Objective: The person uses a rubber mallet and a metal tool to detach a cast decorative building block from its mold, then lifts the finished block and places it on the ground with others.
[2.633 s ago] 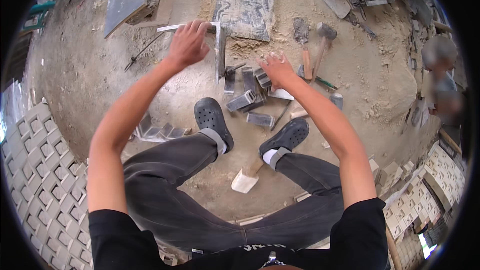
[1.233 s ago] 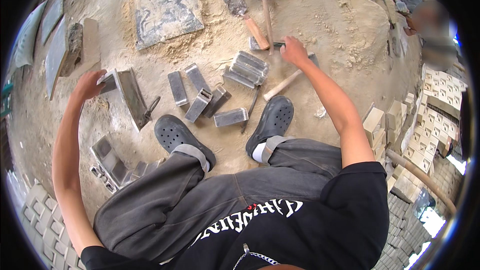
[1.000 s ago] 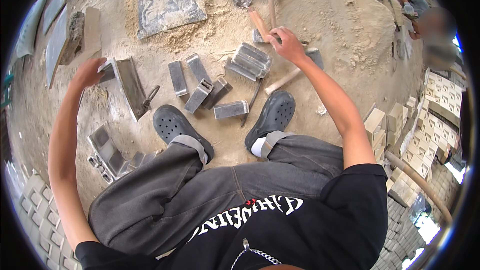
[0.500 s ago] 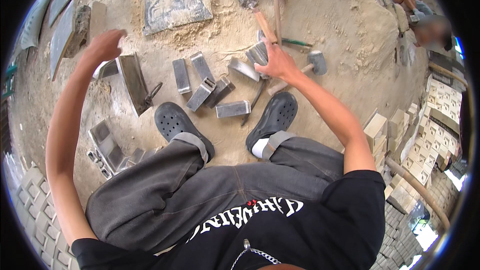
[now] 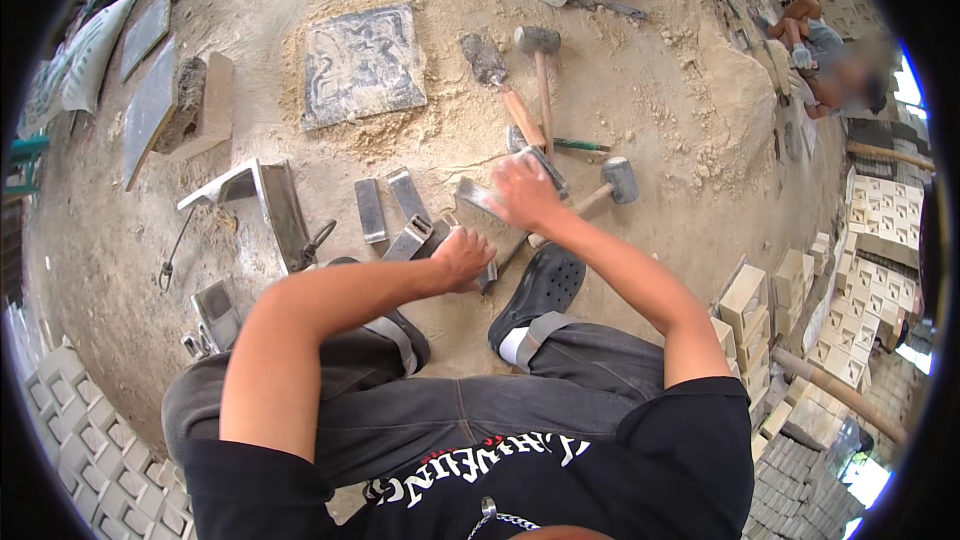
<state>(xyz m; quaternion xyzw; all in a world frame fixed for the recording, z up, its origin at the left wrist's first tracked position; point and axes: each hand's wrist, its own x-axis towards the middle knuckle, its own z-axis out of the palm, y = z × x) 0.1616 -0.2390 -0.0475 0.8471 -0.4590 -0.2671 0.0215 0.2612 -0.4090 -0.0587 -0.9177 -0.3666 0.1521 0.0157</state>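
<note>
My left hand is low over the group of grey metal blocks, its fingers curled around one block whose end peeks out below them. Beside it lie more blocks: one upright-looking pair, a dark block and another block, plus a hollow-ended block partly behind my hand. My right hand rests over a grey metal block; its fingers are blurred, so their grip is unclear. A pale-topped block lies at its left side.
A square slab lies in sand ahead. Right of it are a trowel, a mallet and another mallet. A metal mould frame stands at left. Pale blocks are stacked at right; a person sits beyond.
My left hand has swung from the far left, by the metal frame, to the blocks before my feet. My right hand stays by its block, its fingers repositioned. The view has tilted upward.
</note>
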